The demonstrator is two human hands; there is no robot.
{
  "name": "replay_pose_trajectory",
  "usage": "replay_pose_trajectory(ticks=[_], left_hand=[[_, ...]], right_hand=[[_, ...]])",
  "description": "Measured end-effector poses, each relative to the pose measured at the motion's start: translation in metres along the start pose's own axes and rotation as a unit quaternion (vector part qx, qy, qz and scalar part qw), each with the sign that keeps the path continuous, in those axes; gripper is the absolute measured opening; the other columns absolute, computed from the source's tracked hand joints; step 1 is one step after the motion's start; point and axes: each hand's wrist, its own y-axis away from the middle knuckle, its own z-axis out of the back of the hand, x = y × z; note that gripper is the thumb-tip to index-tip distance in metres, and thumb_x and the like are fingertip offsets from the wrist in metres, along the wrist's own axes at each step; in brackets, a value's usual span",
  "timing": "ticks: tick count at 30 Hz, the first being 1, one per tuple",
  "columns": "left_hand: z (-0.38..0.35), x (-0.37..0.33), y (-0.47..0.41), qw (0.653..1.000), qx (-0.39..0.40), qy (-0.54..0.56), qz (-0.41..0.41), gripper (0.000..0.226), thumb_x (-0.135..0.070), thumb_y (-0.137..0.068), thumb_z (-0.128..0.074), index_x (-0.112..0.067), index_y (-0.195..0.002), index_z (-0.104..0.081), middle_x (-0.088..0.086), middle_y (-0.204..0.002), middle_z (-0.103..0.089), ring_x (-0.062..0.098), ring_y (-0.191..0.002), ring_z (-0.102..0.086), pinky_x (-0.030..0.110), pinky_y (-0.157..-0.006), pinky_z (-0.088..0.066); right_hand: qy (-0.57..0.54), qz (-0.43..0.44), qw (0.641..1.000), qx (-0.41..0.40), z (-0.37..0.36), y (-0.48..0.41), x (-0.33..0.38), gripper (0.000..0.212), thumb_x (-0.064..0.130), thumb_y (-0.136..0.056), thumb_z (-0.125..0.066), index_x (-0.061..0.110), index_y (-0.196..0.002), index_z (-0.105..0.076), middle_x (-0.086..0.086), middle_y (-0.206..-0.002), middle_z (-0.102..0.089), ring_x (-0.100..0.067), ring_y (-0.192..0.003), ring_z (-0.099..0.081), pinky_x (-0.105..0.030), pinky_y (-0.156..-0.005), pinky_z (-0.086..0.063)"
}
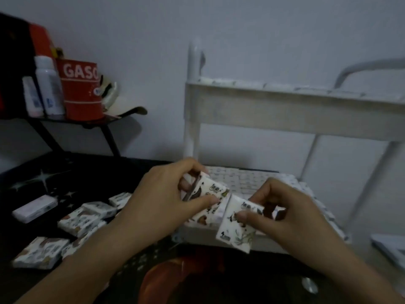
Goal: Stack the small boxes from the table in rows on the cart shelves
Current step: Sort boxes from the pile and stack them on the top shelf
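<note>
Currently, your left hand (166, 194) grips the first box (211, 190) between thumb and curled fingers, holding it tilted. Your right hand (291, 213) pinches the second box (237, 230) by its upper end. This box hangs lower, just beside the first, and their edges appear to touch. Both boxes are in the air over the near edge of the cart's lower shelf (271, 245), and neither is set down. Packed rows of boxes (241, 179) lie on that shelf behind your hands, and more line the top shelf (285, 110). Loose boxes (81, 221) lie scattered on the dark table (72, 172) to your left. A red tin (82, 88) and a white bottle (49, 86) stand on a black rack beyond it.
</note>
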Motion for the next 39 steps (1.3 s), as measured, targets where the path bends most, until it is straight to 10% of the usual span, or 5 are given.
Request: replay_pose_trajectory(ticks=[9, 14, 19, 27, 39], left_hand=[[0.004, -0.138, -0.129, 0.976, -0.043, 0.053, -0.207, 0.031, -0.043, -0.08, -0.073, -0.037, -0.11, -0.07, -0.017, -0.102, -0.07, -0.004, -0.075, -0.067, 0.031, -0.077, -0.058], [-0.007, -0.182, -0.22, 0.98, 0.034, 0.088, -0.177, 0.029, -0.03, -0.083, -0.073, -0.027, -0.111, -0.072, -0.007, -0.104, -0.068, 0.002, -0.078, -0.069, 0.024, -0.066, -0.06], [-0.04, -0.19, -0.269, 0.982, 0.098, 0.089, -0.135, 0.023, -0.018, -0.09, -0.067, -0.016, -0.112, -0.071, -0.002, -0.09, -0.07, 0.002, -0.069, -0.07, 0.02, -0.06, -0.058], [-0.07, -0.185, -0.296, 0.987, 0.07, 0.115, -0.088, 0.02, -0.013, -0.091, -0.064, -0.01, -0.111, -0.065, 0.007, -0.101, -0.066, 0.02, -0.084, -0.068, 0.031, -0.066, -0.061], [-0.101, -0.2, -0.3, 0.976, 0.161, 0.07, -0.127, 0.02, -0.018, -0.083, -0.073, -0.015, -0.103, -0.069, -0.002, -0.087, -0.068, 0.01, -0.076, -0.063, 0.024, -0.067, -0.056]], right_hand=[[0.094, 0.145, 0.948, -0.269, 0.16, -0.029, 0.041, 0.028, 0.042, -0.074, -0.073, 0.022, -0.078, -0.054, 0.012, -0.083, -0.07, -0.011, -0.058, -0.068, -0.029, -0.048, -0.055], [0.121, 0.128, 0.932, -0.317, 0.224, -0.064, 0.03, 0.023, 0.027, -0.083, -0.075, 0.024, -0.083, -0.052, 0.004, -0.091, -0.069, -0.009, -0.065, -0.072, -0.041, -0.059, -0.06], [0.232, 0.073, 0.929, -0.278, 0.252, -0.09, 0.01, 0.029, 0.024, -0.088, -0.068, 0.028, -0.113, -0.055, 0.009, -0.103, -0.066, -0.006, -0.072, -0.07, -0.034, -0.071, -0.06], [0.529, 0.114, 0.815, -0.205, 0.259, -0.113, -0.006, 0.025, 0.044, -0.084, -0.067, 0.036, -0.108, -0.067, 0.009, -0.11, -0.062, -0.014, -0.102, -0.044, -0.029, -0.072, -0.032], [0.565, 0.112, 0.817, -0.024, 0.252, -0.128, -0.012, 0.024, 0.044, -0.092, -0.056, 0.044, -0.113, -0.067, 0.016, -0.109, -0.067, -0.013, -0.109, -0.043, -0.03, -0.104, -0.022]])
